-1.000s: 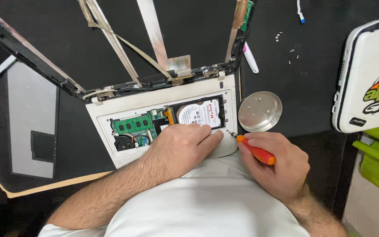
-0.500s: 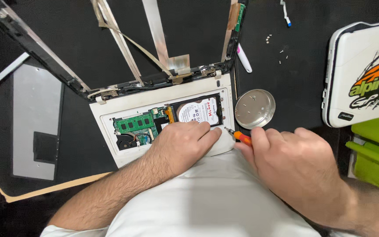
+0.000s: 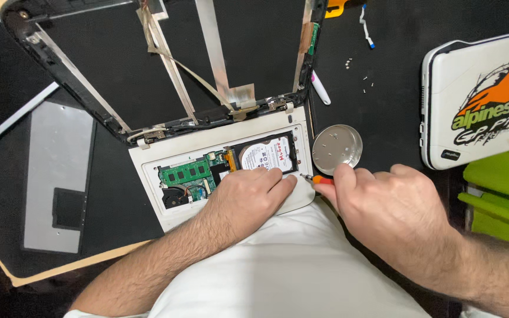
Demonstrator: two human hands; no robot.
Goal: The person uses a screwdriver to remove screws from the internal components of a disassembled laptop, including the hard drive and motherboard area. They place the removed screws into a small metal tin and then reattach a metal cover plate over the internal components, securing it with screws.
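Observation:
A small white laptop base [image 3: 172,158] lies upside down with its cover off, showing a green circuit board [image 3: 182,174] and a silver hard drive [image 3: 265,155]. My left hand [image 3: 247,199] rests flat on its near right part, fingers beside the drive. My right hand [image 3: 391,213] grips an orange-handled screwdriver [image 3: 319,179]. Its metal tip touches the base's right edge near the drive's corner. The emptied black screen frame [image 3: 60,65] stands open behind the base.
A round metal dish [image 3: 337,146] sits just right of the base. A white pen [image 3: 320,88] and several tiny screws [image 3: 357,73] lie behind it. A white laptop lid with a sticker [image 3: 478,100] is at right, a grey panel [image 3: 54,176] at left.
My right hand has turned over the screwdriver, hiding most of its handle, and brought the tip to the base's right edge. My left hand has stayed on the base.

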